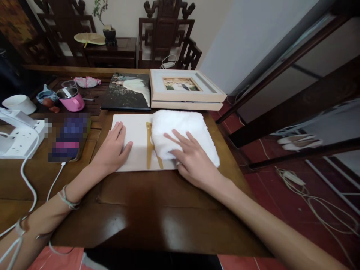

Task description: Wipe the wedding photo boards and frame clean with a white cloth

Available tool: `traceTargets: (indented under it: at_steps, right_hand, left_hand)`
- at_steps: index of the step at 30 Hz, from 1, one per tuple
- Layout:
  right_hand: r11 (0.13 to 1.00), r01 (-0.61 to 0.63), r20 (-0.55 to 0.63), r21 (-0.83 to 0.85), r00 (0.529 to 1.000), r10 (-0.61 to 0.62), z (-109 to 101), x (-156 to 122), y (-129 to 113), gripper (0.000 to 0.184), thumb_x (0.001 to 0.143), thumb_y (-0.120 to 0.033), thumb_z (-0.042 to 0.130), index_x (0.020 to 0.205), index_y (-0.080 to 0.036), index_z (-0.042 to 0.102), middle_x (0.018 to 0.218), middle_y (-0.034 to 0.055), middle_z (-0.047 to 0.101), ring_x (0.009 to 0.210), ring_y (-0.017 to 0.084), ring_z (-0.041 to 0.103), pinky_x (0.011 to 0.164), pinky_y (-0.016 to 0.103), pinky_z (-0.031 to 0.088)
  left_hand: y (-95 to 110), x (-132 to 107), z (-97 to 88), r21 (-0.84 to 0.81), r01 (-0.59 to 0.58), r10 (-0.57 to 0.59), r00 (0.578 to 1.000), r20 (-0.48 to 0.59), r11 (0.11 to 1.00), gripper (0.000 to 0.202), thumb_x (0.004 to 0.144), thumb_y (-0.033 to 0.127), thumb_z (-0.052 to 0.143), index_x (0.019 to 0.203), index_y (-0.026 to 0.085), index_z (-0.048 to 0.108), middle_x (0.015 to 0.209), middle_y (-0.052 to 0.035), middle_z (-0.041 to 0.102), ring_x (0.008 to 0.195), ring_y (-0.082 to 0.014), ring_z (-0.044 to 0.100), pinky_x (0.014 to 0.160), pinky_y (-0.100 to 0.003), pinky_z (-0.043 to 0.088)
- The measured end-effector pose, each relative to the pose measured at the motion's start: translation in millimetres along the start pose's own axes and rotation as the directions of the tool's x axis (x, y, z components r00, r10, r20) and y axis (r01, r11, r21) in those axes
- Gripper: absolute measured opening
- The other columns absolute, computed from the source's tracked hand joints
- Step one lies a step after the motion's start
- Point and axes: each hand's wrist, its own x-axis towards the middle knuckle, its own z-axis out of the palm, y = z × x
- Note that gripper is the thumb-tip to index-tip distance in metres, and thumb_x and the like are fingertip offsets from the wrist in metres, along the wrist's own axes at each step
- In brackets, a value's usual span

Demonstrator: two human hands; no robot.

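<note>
A white flat board (133, 150) with gold marks on its face lies on the brown wooden table. My left hand (114, 146) rests flat on the board's left side, fingers stretched forward. On the right part of the board lies a fluffy white cloth (180, 123), folded into a thick pad. My right hand (192, 159) presses on this cloth from above, its fingers spread and partly sunk into the pile. The cloth hides the board's right side, and part of the gold marking runs under it.
Behind the board stand a dark photo panel (126, 92) and stacked framed pictures (185, 88). To the left are a pink mug (71, 99), a white cup (19, 104), a blurred-out phone (69, 138) with a cable, and a white power strip (25, 137). Cords (292, 180) lie on the red floor.
</note>
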Motion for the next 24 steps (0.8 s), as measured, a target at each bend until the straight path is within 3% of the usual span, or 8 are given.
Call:
traceTargets:
  at_steps: [3, 6, 12, 16, 20, 24]
  right_hand:
    - [0.998, 0.059, -0.022, 0.01, 0.998, -0.059, -5, -18, -17, 0.03, 0.065, 0.005, 0.044, 0.078, -0.012, 0.066, 0.145, 0.0218, 0.049, 0.139, 0.043, 0.036, 0.108, 0.07, 0.035]
    - [0.992, 0.116, -0.023, 0.059, 0.993, -0.115, -12, -29, -18, 0.031, 0.064, 0.006, 0.041, 0.073, -0.015, 0.063, 0.145, 0.0181, 0.05, 0.141, 0.038, 0.034, 0.11, 0.067, 0.035]
    - [0.975, 0.149, 0.063, 0.165, 0.985, -0.161, -19, -10, 26, 0.038, 0.068, 0.003, 0.042, 0.088, -0.02, 0.066, 0.146, 0.0113, 0.051, 0.142, 0.029, 0.034, 0.115, 0.062, 0.033]
    - [0.992, 0.017, 0.001, 0.128, 1.0, -0.017, -10, 8, 42, 0.039, 0.071, 0.002, 0.043, 0.095, -0.017, 0.067, 0.143, 0.0152, 0.054, 0.14, 0.033, 0.038, 0.112, 0.064, 0.036]
    - [0.997, -0.077, -0.018, 0.024, 0.997, 0.078, -2, 4, 18, 0.038, 0.068, 0.002, 0.044, 0.095, -0.014, 0.067, 0.141, 0.0196, 0.054, 0.138, 0.039, 0.038, 0.108, 0.068, 0.037]
    - [0.998, 0.039, -0.046, 0.049, 0.998, -0.037, -6, -22, -18, 0.03, 0.066, 0.003, 0.042, 0.077, -0.015, 0.063, 0.144, 0.0183, 0.052, 0.141, 0.038, 0.035, 0.111, 0.067, 0.034]
  left_hand:
    - [-4, 6, 1.4, 0.004, 0.003, -0.003, 1.0, -0.002, 1.0, 0.061, 0.098, 0.035, 0.035, 0.145, -0.004, 0.031, 0.157, -0.0282, 0.025, 0.149, -0.0339, 0.016, 0.121, -0.049, 0.018]
    - [-7, 7, 0.3, 0.007, 0.003, -0.003, 1.0, -0.004, 1.0, 0.061, 0.098, 0.035, 0.035, 0.145, -0.004, 0.031, 0.157, -0.0277, 0.025, 0.15, -0.0333, 0.016, 0.121, -0.049, 0.018]
    - [-5, -5, -6.7, 0.007, 0.007, -0.007, 1.0, 0.0, 1.0, 0.06, 0.099, 0.035, 0.034, 0.145, -0.003, 0.03, 0.157, -0.0279, 0.024, 0.15, -0.0336, 0.015, 0.121, -0.05, 0.019]
    - [-4, -14, -7.7, -0.013, -0.003, 0.002, 1.0, -0.011, 1.0, 0.059, 0.099, 0.036, 0.035, 0.146, 0.0, 0.031, 0.158, -0.0265, 0.026, 0.15, -0.0334, 0.016, 0.12, -0.051, 0.019]
    - [-4, -10, -4.3, -0.022, -0.012, 0.012, 1.0, -0.022, 1.0, 0.059, 0.098, 0.036, 0.036, 0.146, 0.003, 0.031, 0.158, -0.0253, 0.027, 0.15, -0.0331, 0.017, 0.12, -0.052, 0.019]
    - [-5, 3, -1.9, -0.014, 0.0, 0.0, 1.0, -0.007, 1.0, 0.06, 0.098, 0.036, 0.035, 0.146, 0.0, 0.03, 0.158, -0.0267, 0.025, 0.15, -0.0333, 0.016, 0.12, -0.051, 0.019]
